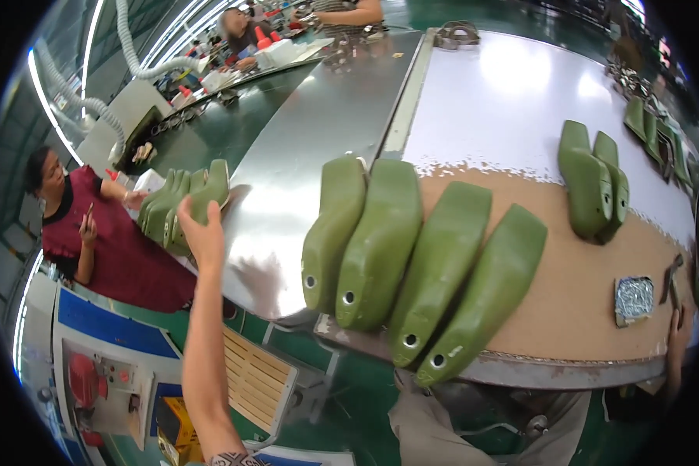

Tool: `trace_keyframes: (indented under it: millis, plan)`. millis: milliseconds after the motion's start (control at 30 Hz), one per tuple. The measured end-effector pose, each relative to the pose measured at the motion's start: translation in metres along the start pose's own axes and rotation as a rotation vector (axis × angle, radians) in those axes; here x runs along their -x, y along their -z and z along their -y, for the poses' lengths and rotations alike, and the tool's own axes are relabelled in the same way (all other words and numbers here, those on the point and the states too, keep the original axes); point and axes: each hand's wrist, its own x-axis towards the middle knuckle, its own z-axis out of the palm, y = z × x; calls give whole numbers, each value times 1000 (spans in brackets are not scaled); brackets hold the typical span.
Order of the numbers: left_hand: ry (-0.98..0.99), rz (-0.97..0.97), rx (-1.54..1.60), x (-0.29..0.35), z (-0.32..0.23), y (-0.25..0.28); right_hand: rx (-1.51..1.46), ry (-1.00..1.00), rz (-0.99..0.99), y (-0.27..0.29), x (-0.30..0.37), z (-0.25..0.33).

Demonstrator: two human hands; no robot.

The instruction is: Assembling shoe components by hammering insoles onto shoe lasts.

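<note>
My left hand (202, 231) reaches out to the left and is closed on a green shoe last (215, 186), the nearest in a row of several lasts beside the metal table. My right hand (680, 330) is at the far right table edge, partly lost in the dark rim. Its fingers are closed around the lower end of a dark hand tool that looks like pincers (673, 281). In front of me, several larger green shoe lasts (380, 241) lie side by side, their holed ends jutting toward me over the near table edge.
Two more lasts (586, 182) lie on the brown board (536, 311) at right, above a foil-covered block (634, 300). Green pieces (652, 132) line the far right. A person in a dark red top (113, 233) stands left, one hand at the row. A slatted seat (256, 377) is below.
</note>
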Motion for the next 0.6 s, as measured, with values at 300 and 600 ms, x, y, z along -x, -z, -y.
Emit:
trace_keyframes:
  millis: [300, 600]
  plan:
    - [-103, 473, -171, 146, -216, 3, -74, -52, -62, -59, -9, -71]
    - [-105, 435, -400, 47, -75, 7, -168, -49, -85, -64, -35, -20]
